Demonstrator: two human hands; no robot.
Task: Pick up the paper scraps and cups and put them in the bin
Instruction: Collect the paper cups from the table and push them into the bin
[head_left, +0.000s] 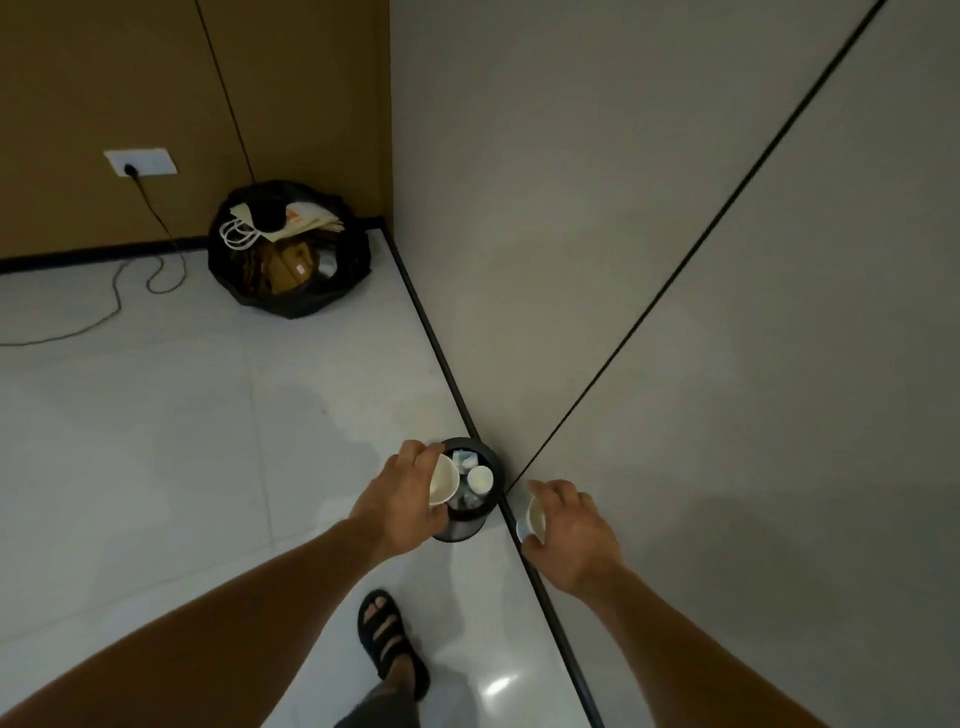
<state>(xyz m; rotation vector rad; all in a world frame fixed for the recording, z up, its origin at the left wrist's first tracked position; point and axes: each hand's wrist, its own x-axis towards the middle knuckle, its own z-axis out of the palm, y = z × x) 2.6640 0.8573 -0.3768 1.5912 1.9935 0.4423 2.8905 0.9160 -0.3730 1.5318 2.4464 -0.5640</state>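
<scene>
A small round black bin (493, 462) stands on the floor against the grey wall. Inside it lie a white paper cup (479, 478) and crumpled paper scraps (464, 459). My left hand (402, 499) grips another white paper cup (443, 480) and holds it tilted over the bin's left rim. My right hand (569, 530) holds a third white cup (535, 522) just right of the bin, in front of the wall's black skirting.
A large black rubbish bag (244, 280) full of paper bags and cardboard sits in the far corner. A black cable (156, 218) runs from a wall socket (140, 162) across the white tiles. My sandalled foot (387, 636) stands below the bin.
</scene>
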